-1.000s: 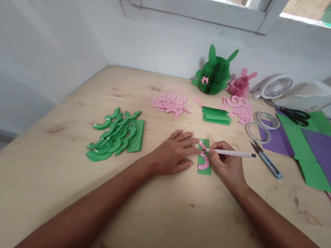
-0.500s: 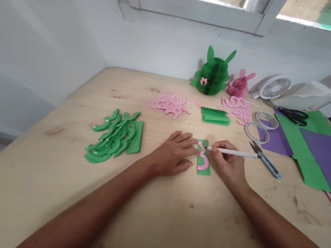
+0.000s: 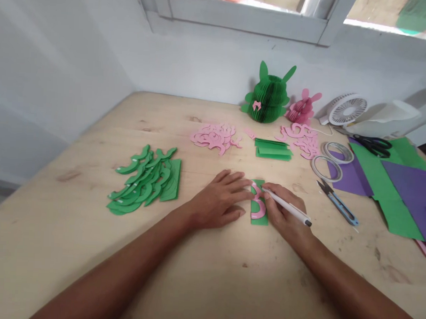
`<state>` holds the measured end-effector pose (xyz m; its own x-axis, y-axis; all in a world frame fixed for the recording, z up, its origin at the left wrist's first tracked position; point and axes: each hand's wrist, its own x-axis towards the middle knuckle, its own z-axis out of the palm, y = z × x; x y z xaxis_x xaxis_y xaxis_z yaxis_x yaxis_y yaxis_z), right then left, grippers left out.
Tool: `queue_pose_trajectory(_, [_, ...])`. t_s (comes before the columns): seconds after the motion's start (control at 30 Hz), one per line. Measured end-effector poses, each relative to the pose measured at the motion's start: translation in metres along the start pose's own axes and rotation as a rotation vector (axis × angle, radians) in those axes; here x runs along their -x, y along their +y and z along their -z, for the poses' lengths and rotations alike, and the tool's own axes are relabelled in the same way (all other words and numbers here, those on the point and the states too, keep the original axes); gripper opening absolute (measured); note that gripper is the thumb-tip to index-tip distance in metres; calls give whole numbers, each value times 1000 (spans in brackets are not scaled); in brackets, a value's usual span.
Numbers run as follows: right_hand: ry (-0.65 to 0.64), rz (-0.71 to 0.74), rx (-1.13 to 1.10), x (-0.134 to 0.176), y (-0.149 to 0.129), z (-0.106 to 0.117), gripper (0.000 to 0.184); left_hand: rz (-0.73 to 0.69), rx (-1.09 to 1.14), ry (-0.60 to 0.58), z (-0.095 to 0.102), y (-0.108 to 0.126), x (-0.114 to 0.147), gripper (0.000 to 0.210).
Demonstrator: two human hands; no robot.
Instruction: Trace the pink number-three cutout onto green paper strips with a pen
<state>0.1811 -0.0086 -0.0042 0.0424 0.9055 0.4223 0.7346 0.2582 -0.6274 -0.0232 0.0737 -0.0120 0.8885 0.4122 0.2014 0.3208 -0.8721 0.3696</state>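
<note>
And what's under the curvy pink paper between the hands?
A green strip sticks out from under the curvy pink paper. What's directly beneath is covered, and the left hand hides some edge.

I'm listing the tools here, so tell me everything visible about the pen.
The pen is slim, straight and white, apparently plastic, with a dark rear end. The right hand grips it near the tip, between thumb and fingers. It slants, rear end pointing right and back toward the person, front end by the upper part of the pink cutout on the green card. Whether its tip touches them is too small to tell.
</note>
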Motion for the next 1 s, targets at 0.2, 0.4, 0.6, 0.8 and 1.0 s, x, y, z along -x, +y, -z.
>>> queue_pose_trajectory(0.2, [-6,88,78,0,1,0,18,-18,24,34,1,0,1,38])
queue_pose_trajectory(0.4, [-22,82,84,0,1,0,19,-61,-2,92,4,3,2,32])
queue_pose_trajectory(0.6, [-24,68,87,-1,-2,1,19,-59,-50,64,4,4,1,29])
queue_pose_trajectory(0.8, [-17,37,58,0,0,0,18,-66,-53,68,3,3,1,30])
queue_pose_trajectory(1.0, [-28,21,28,0,-1,0,18,-88,-57,84,3,3,1,29])
